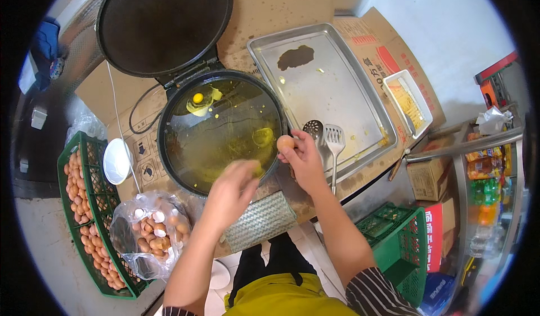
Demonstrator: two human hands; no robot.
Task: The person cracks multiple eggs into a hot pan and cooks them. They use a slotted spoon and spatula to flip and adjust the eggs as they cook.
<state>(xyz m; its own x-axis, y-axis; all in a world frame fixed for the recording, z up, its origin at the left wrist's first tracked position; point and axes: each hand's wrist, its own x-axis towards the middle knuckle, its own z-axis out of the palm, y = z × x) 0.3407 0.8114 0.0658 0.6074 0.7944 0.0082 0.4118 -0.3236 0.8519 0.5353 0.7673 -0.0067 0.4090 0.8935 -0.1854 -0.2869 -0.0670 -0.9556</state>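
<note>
A brown egg (285, 142) is held between the thumb and fingers of my right hand (304, 157), at the right rim of a round electric griddle (163, 155). My left hand (232, 195) is over the griddle's near edge; motion blur hides whether its fingers hold anything. Oil or liquid egg shines on the black cooking plate. A cracked egg with a whole yolk (198, 98) lies near the back, and a second patch of egg (263, 137) is at the right. Behind, the griddle's round lid (164, 20) stands raised.
A metal tray (337, 92) bears a slotted turner (334, 138) and a perforated ladle (313, 128). At left are a green crate (95, 181) of eggs, a white bowl (117, 162) and a plastic bag (126, 240) of eggshells. A woven cloth (261, 221) lies at the front edge.
</note>
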